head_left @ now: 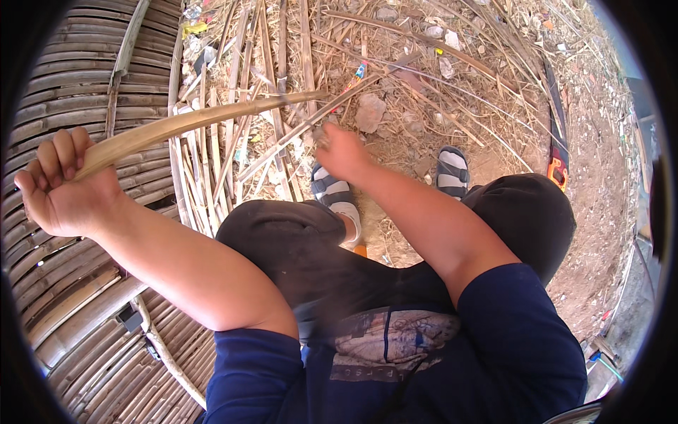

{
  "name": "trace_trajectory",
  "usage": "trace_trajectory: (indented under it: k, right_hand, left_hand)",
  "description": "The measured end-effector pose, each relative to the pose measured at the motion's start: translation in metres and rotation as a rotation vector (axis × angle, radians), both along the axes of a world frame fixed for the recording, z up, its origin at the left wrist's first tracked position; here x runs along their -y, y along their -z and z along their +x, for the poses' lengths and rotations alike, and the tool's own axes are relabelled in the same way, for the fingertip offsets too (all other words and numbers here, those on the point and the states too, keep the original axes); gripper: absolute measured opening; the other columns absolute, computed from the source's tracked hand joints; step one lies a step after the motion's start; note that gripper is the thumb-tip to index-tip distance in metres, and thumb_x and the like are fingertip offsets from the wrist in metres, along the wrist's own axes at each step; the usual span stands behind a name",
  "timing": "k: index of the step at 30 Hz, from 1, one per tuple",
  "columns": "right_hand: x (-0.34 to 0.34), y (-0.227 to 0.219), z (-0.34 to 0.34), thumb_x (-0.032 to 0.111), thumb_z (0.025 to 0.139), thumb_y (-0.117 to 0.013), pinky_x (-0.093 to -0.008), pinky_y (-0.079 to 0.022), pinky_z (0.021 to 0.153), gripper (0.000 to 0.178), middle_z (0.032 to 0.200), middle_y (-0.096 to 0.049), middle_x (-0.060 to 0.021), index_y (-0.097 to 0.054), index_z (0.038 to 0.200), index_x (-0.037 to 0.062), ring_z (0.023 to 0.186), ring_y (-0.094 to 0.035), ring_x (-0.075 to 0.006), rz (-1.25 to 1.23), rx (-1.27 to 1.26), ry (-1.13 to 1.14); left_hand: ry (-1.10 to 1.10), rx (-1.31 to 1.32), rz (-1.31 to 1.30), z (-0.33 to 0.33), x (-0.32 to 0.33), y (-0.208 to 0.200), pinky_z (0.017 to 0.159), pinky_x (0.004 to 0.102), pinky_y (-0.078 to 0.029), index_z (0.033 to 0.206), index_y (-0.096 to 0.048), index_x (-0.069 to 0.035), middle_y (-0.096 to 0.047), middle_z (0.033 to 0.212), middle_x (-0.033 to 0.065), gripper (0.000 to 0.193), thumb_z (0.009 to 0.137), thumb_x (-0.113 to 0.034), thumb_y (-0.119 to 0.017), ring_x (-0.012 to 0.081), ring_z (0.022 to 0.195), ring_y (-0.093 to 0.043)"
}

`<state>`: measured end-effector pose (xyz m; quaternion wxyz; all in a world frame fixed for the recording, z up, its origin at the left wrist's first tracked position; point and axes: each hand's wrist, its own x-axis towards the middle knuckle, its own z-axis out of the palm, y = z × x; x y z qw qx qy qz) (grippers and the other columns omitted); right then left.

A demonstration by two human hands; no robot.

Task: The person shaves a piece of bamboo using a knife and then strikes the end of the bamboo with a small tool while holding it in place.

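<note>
Gripping the near end of a curved bamboo strip is the left hand, with bare fingers curled over it. A slip could drag the strip's edge across that palm and leave a splinter or cut; holding one end only might let the far end swing. The strip crosses the left palm beneath the fingers and reaches out above loose slats, its tip just beyond the right hand, whose fingers are too blurred to tell if they hold anything.

Bright daylight here pales the ground; the right hand blurs; slats bow toward the darkened edges
</note>
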<state>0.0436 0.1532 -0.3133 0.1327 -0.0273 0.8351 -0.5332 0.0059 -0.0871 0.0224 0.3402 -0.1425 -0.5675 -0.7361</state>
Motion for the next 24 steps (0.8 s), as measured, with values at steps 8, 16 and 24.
trace_trajectory:
  k: [8, 16, 24]
  right_hand:
    - [0.022, -0.025, -0.002, 0.017, 0.083, -0.068, -0.0492, -0.054, 0.082, 0.042, 0.103, -0.07, -0.0252, -0.053, 0.119, 0.0012, 0.094, -0.069, -0.0433, -0.102, -0.131, -0.144]
    - [-0.008, 0.021, 0.011, 0.02, 0.081, -0.069, -0.0498, -0.054, 0.087, 0.047, 0.104, -0.07, -0.0264, -0.056, 0.121, -0.0011, 0.097, -0.068, -0.044, 0.108, 0.218, 0.1]
    - [0.032, -0.055, -0.002, 0.017, 0.084, -0.067, -0.0482, -0.056, 0.077, 0.039, 0.093, -0.071, -0.0237, -0.054, 0.117, 0.0026, 0.086, -0.07, -0.0427, -0.168, -0.1, -0.107]
  left_hand:
    - [-0.058, -0.003, -0.016, -0.003, -0.001, -0.001, 0.055, 0.0305, -0.025, 0.065, -0.031, -0.016, -0.028, 0.059, 0.0001, 0.035, 0.093, -0.022, -0.051, 0.0135, 0.053, -0.027]
    - [-0.292, 0.011, 0.006, -0.004, -0.011, 0.0, 0.054, 0.0308, -0.025, 0.071, -0.03, -0.014, -0.027, 0.06, 0.0008, 0.03, 0.097, -0.018, -0.044, 0.014, 0.052, -0.025]
    - [0.043, 0.01, 0.008, 0.0, 0.002, -0.004, 0.054, 0.0299, -0.024, 0.06, -0.031, -0.018, -0.027, 0.059, -0.0011, 0.034, 0.083, -0.017, -0.056, 0.0128, 0.053, -0.027]
